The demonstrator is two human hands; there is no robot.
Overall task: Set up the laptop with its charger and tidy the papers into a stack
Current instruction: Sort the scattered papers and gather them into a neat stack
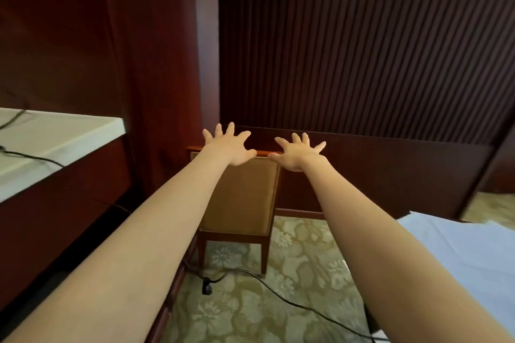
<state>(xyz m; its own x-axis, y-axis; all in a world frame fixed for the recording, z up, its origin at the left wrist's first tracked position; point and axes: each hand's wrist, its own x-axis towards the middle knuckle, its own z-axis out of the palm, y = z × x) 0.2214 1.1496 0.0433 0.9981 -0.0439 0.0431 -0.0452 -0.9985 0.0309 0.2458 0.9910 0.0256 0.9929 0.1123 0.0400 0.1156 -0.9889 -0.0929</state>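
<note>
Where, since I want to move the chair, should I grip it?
Take the chair by its wooden top rail, from above, left hand and right hand apart: the rail runs straight across the backrest's top, nearest you.

I count two hands, the left hand [227, 147] and the right hand [299, 154], each with five fingers spread wide. Just beneath them I see one chair [239, 198], with two of its legs showing. Off to the left of the left hand is one table [64, 133], carrying two stretches of black cable [30, 157]; whether they join I cannot tell. Below the hands, on the floor [301, 245], I make out one cord [278, 297] and one black plug [206, 289]. Right of the right hand there is one bed [459, 253].
</note>
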